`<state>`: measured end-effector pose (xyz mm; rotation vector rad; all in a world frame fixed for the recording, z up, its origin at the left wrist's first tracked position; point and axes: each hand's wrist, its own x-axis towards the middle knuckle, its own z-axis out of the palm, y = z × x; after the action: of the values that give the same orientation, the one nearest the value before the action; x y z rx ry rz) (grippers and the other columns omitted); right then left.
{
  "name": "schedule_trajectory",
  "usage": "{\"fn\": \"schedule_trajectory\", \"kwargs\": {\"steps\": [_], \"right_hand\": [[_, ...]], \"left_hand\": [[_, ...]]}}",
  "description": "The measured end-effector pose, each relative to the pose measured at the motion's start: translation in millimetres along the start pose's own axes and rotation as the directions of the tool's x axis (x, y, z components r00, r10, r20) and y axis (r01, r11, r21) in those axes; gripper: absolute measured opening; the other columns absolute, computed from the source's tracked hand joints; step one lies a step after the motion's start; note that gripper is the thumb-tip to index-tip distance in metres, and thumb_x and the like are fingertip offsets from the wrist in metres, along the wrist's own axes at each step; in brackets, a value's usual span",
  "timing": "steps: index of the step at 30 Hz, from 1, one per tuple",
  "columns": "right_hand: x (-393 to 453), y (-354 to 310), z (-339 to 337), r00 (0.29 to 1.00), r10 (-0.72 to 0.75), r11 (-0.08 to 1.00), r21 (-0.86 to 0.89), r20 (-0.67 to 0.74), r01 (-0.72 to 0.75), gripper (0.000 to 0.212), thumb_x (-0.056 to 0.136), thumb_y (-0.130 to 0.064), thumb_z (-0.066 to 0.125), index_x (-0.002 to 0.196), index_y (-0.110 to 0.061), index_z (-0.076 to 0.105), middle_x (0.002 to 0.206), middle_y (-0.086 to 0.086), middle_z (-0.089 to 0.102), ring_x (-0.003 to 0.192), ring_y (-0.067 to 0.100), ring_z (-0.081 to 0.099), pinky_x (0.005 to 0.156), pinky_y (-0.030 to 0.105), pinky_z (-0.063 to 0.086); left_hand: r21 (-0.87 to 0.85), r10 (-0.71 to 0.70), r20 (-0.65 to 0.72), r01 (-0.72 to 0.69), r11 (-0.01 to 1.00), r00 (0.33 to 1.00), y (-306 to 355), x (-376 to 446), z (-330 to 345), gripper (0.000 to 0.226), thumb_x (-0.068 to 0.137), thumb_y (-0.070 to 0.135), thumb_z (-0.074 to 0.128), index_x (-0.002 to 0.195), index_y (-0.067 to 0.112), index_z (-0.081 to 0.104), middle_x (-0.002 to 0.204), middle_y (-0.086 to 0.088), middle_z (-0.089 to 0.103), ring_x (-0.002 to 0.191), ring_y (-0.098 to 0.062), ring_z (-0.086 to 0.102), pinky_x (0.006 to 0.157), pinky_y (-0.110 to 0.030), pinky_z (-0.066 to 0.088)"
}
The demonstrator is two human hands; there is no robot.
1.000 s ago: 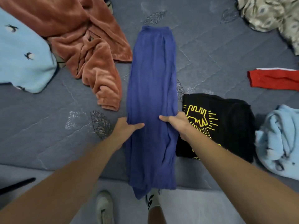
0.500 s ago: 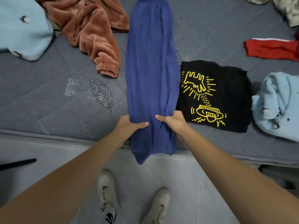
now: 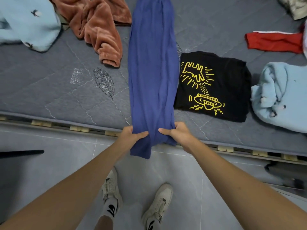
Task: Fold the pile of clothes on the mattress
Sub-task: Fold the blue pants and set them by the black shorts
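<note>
A long blue garment (image 3: 152,67) lies lengthwise down the middle of the grey quilted mattress (image 3: 58,90), folded into a narrow strip. Its near end hangs over the mattress edge. My left hand (image 3: 131,134) pinches the strip's left side near that end, thumb on top. My right hand (image 3: 177,131) grips the right side at the same height. A folded black T-shirt (image 3: 221,87) with a yellow print lies just right of the strip. Unfolded clothes lie around: a rust fleece piece (image 3: 98,29), a light blue garment (image 3: 28,22) at far left, another light blue one (image 3: 282,95) at right.
A red garment (image 3: 274,41) lies at the back right, a patterned cloth (image 3: 295,7) in the top right corner. The mattress front edge and slatted bed frame (image 3: 79,128) run across below my hands. My shoes (image 3: 111,190) stand on the grey tiled floor.
Both hands have slid toward me along the blue strip, from its middle to its near end at the mattress edge. The view has tilted down and now shows the floor and my feet.
</note>
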<state>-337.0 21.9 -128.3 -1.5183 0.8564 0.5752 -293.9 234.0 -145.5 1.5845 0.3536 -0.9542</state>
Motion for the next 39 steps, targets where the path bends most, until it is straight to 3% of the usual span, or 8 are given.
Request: {"fn": "schedule_trajectory", "kwargs": {"steps": [6,12,17,22,24,28,32,39], "right_hand": [[-19.3,18.7,-7.4,1.0,0.004,0.999,0.041,0.006,-0.004,0.022,0.097,-0.027,0.073,0.115,-0.014,0.072,0.11,-0.001,0.078,0.103,0.022,0.073,0.088,0.039,0.061],[-43.1,18.9,-11.0,0.999,-0.039,0.998,0.057,-0.022,0.04,0.014,0.094,-0.018,0.077,0.105,-0.023,0.07,0.103,-0.007,0.076,0.093,0.015,0.072,0.072,0.028,0.056],[-72.4,16.2,-9.6,0.996,-0.02,0.992,0.123,-0.086,0.031,0.007,0.095,-0.015,0.075,0.1,-0.015,0.071,0.101,0.002,0.077,0.087,0.019,0.075,0.067,0.036,0.064],[-93.3,-3.0,-5.6,0.988,0.024,0.983,0.184,-0.153,0.004,0.013,0.094,-0.011,0.076,0.105,-0.012,0.069,0.11,0.01,0.076,0.092,0.025,0.075,0.07,0.043,0.066],[-96.7,-18.0,-7.6,0.982,0.005,0.977,0.211,-0.187,0.035,0.023,0.092,-0.007,0.074,0.108,-0.018,0.062,0.113,0.01,0.073,0.094,0.028,0.074,0.07,0.048,0.066],[-85.5,-55.5,-17.4,0.976,-0.084,0.954,0.268,-0.2,0.137,0.046,0.091,-0.003,0.071,0.127,-0.028,0.058,0.115,0.009,0.067,0.092,0.024,0.071,0.052,0.032,0.059],[-64.5,-94.4,-29.5,0.986,-0.065,0.96,0.261,-0.154,0.104,0.016,0.095,-0.004,0.062,0.093,-0.014,0.074,0.103,0.005,0.069,0.096,0.02,0.065,0.056,0.03,0.058],[-2.7,-157.8,-52.6,0.998,0.017,0.905,0.425,-0.054,0.007,0.016,0.094,0.001,0.062,0.104,0.001,0.074,0.107,0.014,0.072,0.096,0.022,0.07,0.064,0.031,0.062]], "left_hand": [[0.0,0.018,-0.097,-0.018,1.0,0.995,-17.6,-26.5,10.3,0.023,0.096,0.029,0.074,0.117,0.021,0.067,0.109,0.011,0.072,0.106,-0.013,0.068,0.087,-0.029,0.055],[-0.025,0.073,-0.156,-0.077,0.997,0.985,-17.9,-53.9,12.1,0.03,0.095,0.024,0.076,0.123,0.022,0.066,0.113,0.014,0.073,0.1,-0.005,0.07,0.076,-0.021,0.056],[-0.105,0.045,-0.187,-0.065,0.992,0.981,-9.6,-84.7,9.9,0.036,0.095,0.02,0.075,0.126,0.025,0.058,0.123,0.0,0.069,0.1,-0.028,0.074,0.061,-0.037,0.063],[-0.194,0.115,-0.232,-0.161,0.968,0.966,19.6,-107.3,11.6,0.071,0.094,0.013,0.076,0.147,0.043,0.04,0.122,0.003,0.071,0.097,-0.027,0.075,0.058,-0.035,0.06],[-0.169,0.146,-0.254,-0.193,0.966,0.956,34.9,-108.6,13.9,0.049,0.096,0.011,0.073,0.137,0.031,0.057,0.118,-0.006,0.073,0.085,-0.029,0.075,0.056,-0.035,0.06],[-0.15,0.111,-0.27,-0.155,0.976,0.957,75.3,-100.0,20.1,0.006,0.098,0.009,0.069,0.104,0.007,0.069,0.087,-0.02,0.07,0.052,-0.025,0.07,0.051,-0.032,0.06],[-0.154,0.085,-0.275,-0.131,0.979,0.958,109.2,-74.4,16.1,0.011,0.099,0.009,0.067,0.106,0.001,0.069,0.093,-0.018,0.073,0.063,-0.025,0.076,0.053,-0.026,0.06],[-0.148,0.074,-0.218,-0.108,0.983,0.973,167.9,1.2,-2.0,0.018,0.102,0.009,0.062,0.113,-0.004,0.071,0.104,-0.02,0.074,0.068,-0.019,0.077,0.056,-0.025,0.06]]}}
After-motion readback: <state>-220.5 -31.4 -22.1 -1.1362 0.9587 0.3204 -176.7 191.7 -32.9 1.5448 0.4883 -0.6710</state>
